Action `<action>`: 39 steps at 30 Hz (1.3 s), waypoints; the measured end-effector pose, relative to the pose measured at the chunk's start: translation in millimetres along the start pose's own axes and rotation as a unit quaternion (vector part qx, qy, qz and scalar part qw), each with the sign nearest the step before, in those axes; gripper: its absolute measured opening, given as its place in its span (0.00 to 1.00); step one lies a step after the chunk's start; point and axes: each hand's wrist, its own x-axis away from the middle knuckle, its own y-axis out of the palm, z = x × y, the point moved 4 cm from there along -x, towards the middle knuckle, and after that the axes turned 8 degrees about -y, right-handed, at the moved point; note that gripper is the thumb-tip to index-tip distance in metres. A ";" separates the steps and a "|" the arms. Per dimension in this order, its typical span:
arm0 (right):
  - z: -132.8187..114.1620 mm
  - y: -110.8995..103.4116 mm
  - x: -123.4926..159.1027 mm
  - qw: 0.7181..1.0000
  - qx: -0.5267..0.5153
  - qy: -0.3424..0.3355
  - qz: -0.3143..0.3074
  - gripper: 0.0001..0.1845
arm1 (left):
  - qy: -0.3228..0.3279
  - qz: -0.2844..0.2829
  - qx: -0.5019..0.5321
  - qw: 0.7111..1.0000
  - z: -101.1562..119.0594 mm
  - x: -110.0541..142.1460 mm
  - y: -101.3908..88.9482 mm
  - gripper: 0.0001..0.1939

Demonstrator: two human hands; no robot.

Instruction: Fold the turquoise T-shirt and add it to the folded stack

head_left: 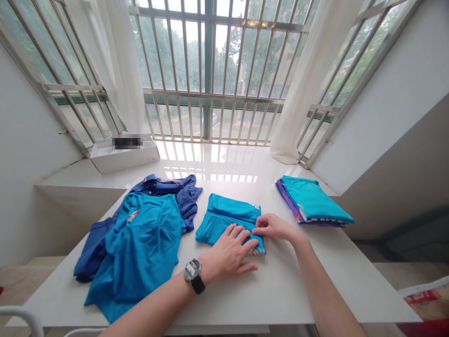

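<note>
A folded bright-blue shirt (224,217) lies in the middle of the white table (280,290). My left hand (231,252), with a black wristwatch, rests flat on the shirt's near edge, fingers spread. My right hand (273,228) pinches the shirt's right edge between thumb and fingers. An unfolded bright-blue shirt (136,252) lies spread at the left, on top of a dark-blue polo shirt (175,192). At the right sits a stack of folded shirts (312,201), teal on top, purple beneath.
A white box (122,154) stands on the window ledge at the back left. White curtains (301,93) hang before the barred window. A white chair rail (21,318) shows at the bottom left. A grey wall step (396,178) borders the table's right.
</note>
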 end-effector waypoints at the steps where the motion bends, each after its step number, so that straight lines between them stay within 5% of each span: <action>1: 0.0 -0.4 0.0 1.000 -0.002 0.002 0.001 0.20 | 0.002 0.003 -0.005 1.000 0.1 0.7 2.2 0.30; 10: -3.2 -5.6 0.4 0.999 -0.001 -0.006 0.031 0.19 | 0.022 -0.037 -0.008 0.999 -4.8 1.2 19.4 0.33; 29: -5.0 -6.5 -1.9 0.998 0.001 -0.032 0.053 0.21 | 0.025 -0.035 0.003 0.999 2.1 -0.9 11.1 0.26; 39: -10.8 -20.8 1.2 0.978 0.075 -0.035 0.189 0.23 | 0.079 -0.061 0.028 0.995 5.6 4.9 -1.7 0.27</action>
